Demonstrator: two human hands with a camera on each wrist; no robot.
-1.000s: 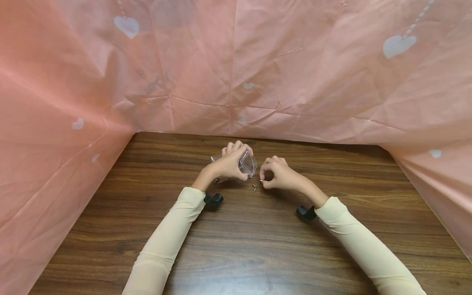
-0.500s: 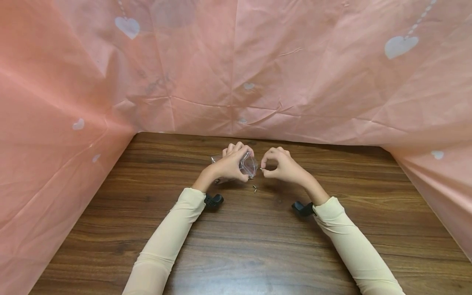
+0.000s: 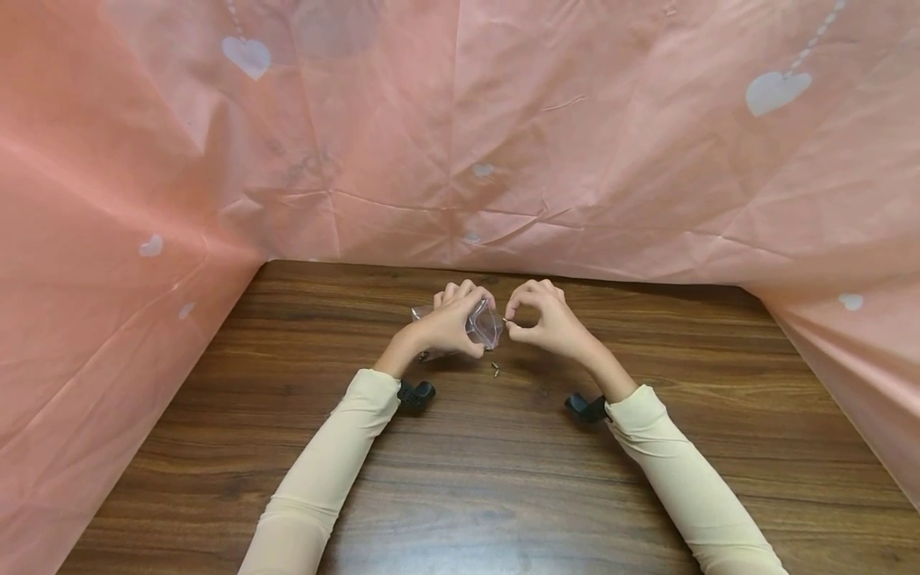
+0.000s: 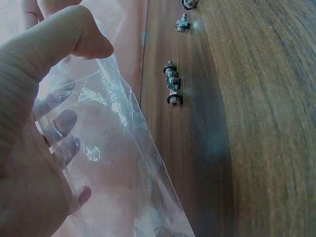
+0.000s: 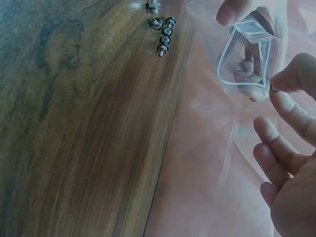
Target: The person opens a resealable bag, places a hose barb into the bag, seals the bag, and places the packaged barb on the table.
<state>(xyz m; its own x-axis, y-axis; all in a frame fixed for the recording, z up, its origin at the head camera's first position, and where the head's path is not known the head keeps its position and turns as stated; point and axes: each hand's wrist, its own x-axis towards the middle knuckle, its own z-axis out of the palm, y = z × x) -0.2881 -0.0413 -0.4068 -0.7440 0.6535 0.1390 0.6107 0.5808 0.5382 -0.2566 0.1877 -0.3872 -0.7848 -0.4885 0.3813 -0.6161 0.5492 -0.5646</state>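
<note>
My left hand (image 3: 449, 326) grips a clear zip bag (image 3: 485, 326), its thumb and fingers spreading the mouth toward the right. Close beside that mouth, my right hand (image 3: 548, 321) pinches a small metal piece (image 5: 274, 89) between thumb and forefinger; most of it is hidden by the fingertips. In the right wrist view the bag's zip edge gapes just beside those fingertips. Several small threaded metal fittings (image 4: 172, 83) with dark rings lie on the table below the bag. Another bit of metal (image 3: 424, 354) shows beside the left wrist.
The brown wood-grain table (image 3: 460, 479) is bounded at the back and sides by a pink cloth (image 3: 575, 160) with pale hearts. Black wrist cameras (image 3: 417, 394) are strapped at both cuffs.
My right hand has lifted from near the loose fittings and moved to the bag's mouth, still pinching the small metal piece. The left hand and bag have hardly moved.
</note>
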